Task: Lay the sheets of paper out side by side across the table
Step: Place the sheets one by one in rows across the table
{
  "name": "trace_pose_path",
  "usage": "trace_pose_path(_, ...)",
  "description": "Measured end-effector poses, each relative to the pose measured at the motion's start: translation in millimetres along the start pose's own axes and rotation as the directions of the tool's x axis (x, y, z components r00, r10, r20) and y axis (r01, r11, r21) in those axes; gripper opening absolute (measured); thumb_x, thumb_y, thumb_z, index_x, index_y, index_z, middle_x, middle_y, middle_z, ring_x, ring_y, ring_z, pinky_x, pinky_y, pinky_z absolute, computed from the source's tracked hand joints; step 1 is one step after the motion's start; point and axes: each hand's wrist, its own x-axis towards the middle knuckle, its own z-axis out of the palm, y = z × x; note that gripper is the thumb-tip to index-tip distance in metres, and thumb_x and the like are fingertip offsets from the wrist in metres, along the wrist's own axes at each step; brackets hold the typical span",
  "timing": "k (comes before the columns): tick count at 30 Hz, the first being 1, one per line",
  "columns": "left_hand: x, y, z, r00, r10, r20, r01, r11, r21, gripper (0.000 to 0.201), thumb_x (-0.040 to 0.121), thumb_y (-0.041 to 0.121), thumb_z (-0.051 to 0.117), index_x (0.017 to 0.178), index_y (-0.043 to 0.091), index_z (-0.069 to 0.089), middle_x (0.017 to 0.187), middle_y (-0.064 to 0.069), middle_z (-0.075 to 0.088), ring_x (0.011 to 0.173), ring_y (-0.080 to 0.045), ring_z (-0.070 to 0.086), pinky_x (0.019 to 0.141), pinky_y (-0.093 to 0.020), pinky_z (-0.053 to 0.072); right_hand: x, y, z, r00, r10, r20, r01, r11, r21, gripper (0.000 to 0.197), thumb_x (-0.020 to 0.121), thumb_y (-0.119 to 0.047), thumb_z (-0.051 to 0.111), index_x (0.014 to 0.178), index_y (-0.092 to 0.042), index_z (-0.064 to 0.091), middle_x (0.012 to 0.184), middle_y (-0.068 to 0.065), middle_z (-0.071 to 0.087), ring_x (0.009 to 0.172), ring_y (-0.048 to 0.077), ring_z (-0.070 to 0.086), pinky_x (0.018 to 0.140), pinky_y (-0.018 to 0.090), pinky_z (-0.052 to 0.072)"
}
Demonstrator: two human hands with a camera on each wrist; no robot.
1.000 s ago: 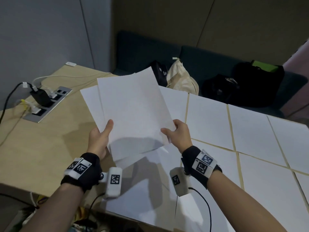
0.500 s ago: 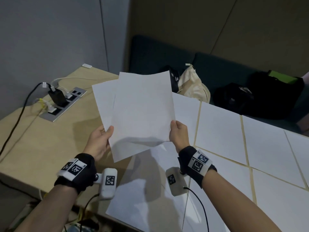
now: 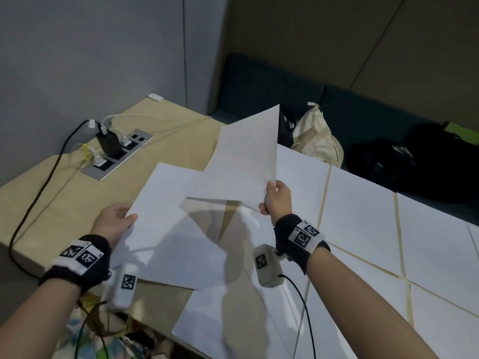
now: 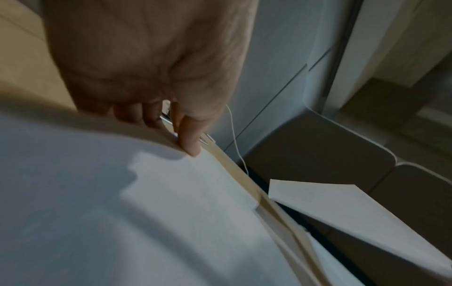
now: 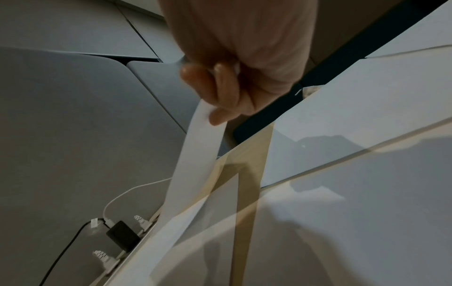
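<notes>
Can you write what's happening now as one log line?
left hand: holds lower sheet | right hand: pinches raised sheet | table: sheets laid on right

The sheets of paper [image 3: 360, 211] are thin, matt and smooth. The desk [image 3: 51, 203] beneath them is pale wood-look laminate with a dull finish. Set into the desk left of the sheets, the socket panel [image 3: 116, 159] is brushed metal holding a black plastic charger [image 3: 108, 143].

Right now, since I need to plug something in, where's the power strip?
In the head view, the power strip is set into the table at far left, beyond the left hand.
</notes>
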Motion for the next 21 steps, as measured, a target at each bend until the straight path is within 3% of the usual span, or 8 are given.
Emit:
trace_pose_path(2, 2, -9, -6, 1.0, 0.005, -0.018, -0.003, 0.998, 0.064, 0.032, 0.083, -0.004, 0.06, 0.115, 0.001, 0.06, 0.116, -0.018, 0.065, 0.107, -0.034, 0.06, 0.094, -0.038, 0.044, 3, -1, 9, 0.998, 0.055, 0.039, -0.055, 0.998, -0.008, 0.024, 0.099, -0.011, 0.034, 0.115, -0.003, 0.049, 0.072, 0.004, 0.045, 0.031, 0.011, 0.039, 0.029, 0.014, 0.032)
trace_pose_path(6, -4, -19, -7, 0.993, 0.102, -0.067, -0.095, 0.991, 0.093, 0.044, 0.078, -0.01, 0.058, 0.119, 0.005, 0.062, 0.12, -0.017, 0.065, 0.109, -0.028, 0.061, 0.088, -0.019, 0.045, 11, 4, 23, 0.977, 0.175, 0.121, -0.181, 0.983, 0.037, 0.041, 0.094, 0.004, 0.041, 0.135, 0.005, 0.036, 0.086, 0.013, 0.057, 0.03, 0.005, 0.056, 0.036, 0.015, 0.048)
trace_pose_path(7, -7, -20, -6, 0.99, 0.129, -0.052, -0.124, 0.988, 0.089, 0.045, 0.077, -0.003, 0.063, 0.12, 0.009, 0.062, 0.125, -0.015, 0.062, 0.114, -0.027, 0.059, 0.094, -0.021, 0.045, 12, 5, 26, 0.971, 0.197, 0.133, -0.206, 0.977, 0.051, 0.045, 0.094, 0.008, 0.041, 0.138, 0.005, 0.032, 0.087, 0.015, 0.056, 0.031, 0.006, 0.059, 0.038, 0.015, 0.049)
trace_pose_path(9, -11, -22, -2, 0.989, 0.15, 0.014, -0.151, 0.979, 0.136, 0.055, 0.07, 0.027, 0.072, 0.124, 0.029, 0.059, 0.143, -0.004, 0.048, 0.13, -0.025, 0.048, 0.109, -0.043, 0.038, 13, 5, 31, 0.965, 0.214, 0.148, -0.227, 0.971, 0.075, 0.051, 0.092, 0.013, 0.039, 0.14, 0.003, 0.027, 0.087, 0.016, 0.051, 0.032, 0.009, 0.06, 0.04, 0.016, 0.053)
trace_pose_path(11, -19, -20, 0, 0.984, 0.107, 0.141, -0.154, 0.909, 0.388, 0.067, 0.073, 0.04, 0.071, 0.135, 0.039, 0.045, 0.157, 0.002, 0.023, 0.145, -0.023, 0.021, 0.116, -0.053, 0.019, 15, 5, 36, 0.962, 0.21, 0.174, -0.229, 0.968, 0.1, 0.052, 0.09, 0.018, 0.035, 0.138, 0.001, 0.029, 0.096, 0.021, 0.05, 0.032, 0.011, 0.06, 0.041, 0.018, 0.054)
trace_pose_path(13, -19, -20, 6, 0.971, 0.057, 0.232, -0.187, 0.786, 0.59, 0.078, 0.079, 0.04, 0.069, 0.145, 0.038, 0.027, 0.162, 0.004, 0.001, 0.149, -0.023, -0.004, 0.116, -0.053, 0.002, 16, 6, 41, 0.963, 0.189, 0.193, -0.209, 0.973, 0.092, 0.05, 0.088, 0.022, 0.03, 0.135, 0.004, 0.035, 0.123, 0.029, 0.044, 0.031, 0.012, 0.06, 0.041, 0.019, 0.054)
trace_pose_path(15, -19, -16, 7, 0.968, 0.04, 0.249, -0.19, 0.767, 0.613, 0.087, 0.078, 0.041, 0.07, 0.148, 0.039, 0.018, 0.161, 0.005, -0.009, 0.148, -0.023, -0.014, 0.114, -0.055, -0.003, 20, 8, 45, 0.968, 0.163, 0.192, -0.178, 0.982, 0.065, 0.047, 0.088, 0.022, 0.027, 0.131, 0.008, 0.04, 0.138, 0.031, 0.037, 0.033, 0.01, 0.061, 0.042, 0.017, 0.054)
trace_pose_path(21, -23, -10, 1, 0.953, -0.047, 0.301, -0.174, 0.728, 0.663, 0.11, 0.067, 0.046, 0.076, 0.149, 0.039, 0.003, 0.159, 0.004, -0.02, 0.146, -0.025, -0.022, 0.114, -0.057, -0.003, 30, 10, 51, 0.977, 0.129, 0.172, -0.147, 0.984, 0.097, 0.046, 0.089, 0.019, 0.031, 0.134, 0.01, 0.038, 0.142, 0.032, 0.033, 0.039, 0.011, 0.064, 0.046, 0.014, 0.054)
